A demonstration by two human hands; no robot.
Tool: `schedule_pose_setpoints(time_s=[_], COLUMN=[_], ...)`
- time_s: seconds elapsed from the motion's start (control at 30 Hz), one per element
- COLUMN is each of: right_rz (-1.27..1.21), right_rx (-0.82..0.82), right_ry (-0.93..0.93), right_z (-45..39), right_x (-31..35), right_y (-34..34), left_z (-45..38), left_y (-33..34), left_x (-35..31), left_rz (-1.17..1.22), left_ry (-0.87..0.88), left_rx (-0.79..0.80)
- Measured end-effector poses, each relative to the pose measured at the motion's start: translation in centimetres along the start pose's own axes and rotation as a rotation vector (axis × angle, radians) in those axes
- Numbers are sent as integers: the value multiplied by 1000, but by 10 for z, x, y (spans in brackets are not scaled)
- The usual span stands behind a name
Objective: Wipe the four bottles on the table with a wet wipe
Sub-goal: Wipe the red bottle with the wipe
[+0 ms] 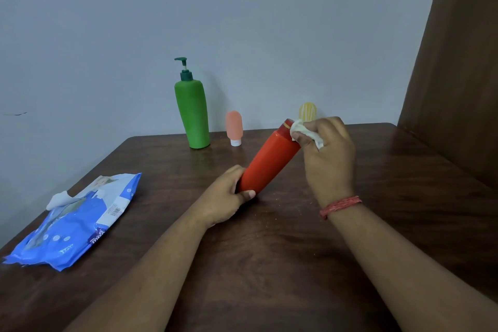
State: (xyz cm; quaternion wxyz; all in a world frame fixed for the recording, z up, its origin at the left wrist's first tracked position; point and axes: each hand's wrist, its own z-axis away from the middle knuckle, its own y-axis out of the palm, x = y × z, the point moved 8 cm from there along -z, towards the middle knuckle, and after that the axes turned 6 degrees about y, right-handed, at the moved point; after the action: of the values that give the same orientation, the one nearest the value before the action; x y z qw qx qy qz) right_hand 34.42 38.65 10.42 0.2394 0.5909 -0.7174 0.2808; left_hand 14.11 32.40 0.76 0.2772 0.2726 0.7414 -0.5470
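Note:
My left hand point(229, 197) grips the lower end of a red bottle point(269, 162), which is tilted up and to the right above the table. My right hand point(327, 153) holds a crumpled white wet wipe point(305, 132) against the bottle's upper end near its cap. A tall green pump bottle point(192, 110) stands upright at the back of the table. Right of it a small pink tube bottle point(234, 127) stands on its white cap. A yellow bottle point(307, 111) shows only its top behind my right hand.
A blue wet wipe pack point(80, 221) lies at the table's left edge with a white wipe sticking out of its opening. The dark wooden table point(269, 264) meets a grey wall behind. A brown curtain point(463, 62) hangs at the right.

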Motion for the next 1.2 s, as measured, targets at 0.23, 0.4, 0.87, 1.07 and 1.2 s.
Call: schedule_pose_setpoints(time_s=[0.23, 0.4, 0.87, 1.07, 1.2], right_rz=[-342, -331, -282, -255, -221], right_rx=[228, 464, 533, 542, 545], right_ry=[457, 504, 468, 466, 481], right_z=[22, 40, 47, 48, 48], right_x=[-41, -46, -52, -58, -65], right_y=[35, 63, 71, 74, 76], left_z=[2, 3, -4, -4, -4], left_y=[1, 0, 4, 3, 3], left_x=[10, 9, 6, 2, 1], left_rz=[182, 333, -88, -223, -219], left_ry=[-90, -62, -98, -125, -126], left_rx=[-7, -47, -80, -66, -69])
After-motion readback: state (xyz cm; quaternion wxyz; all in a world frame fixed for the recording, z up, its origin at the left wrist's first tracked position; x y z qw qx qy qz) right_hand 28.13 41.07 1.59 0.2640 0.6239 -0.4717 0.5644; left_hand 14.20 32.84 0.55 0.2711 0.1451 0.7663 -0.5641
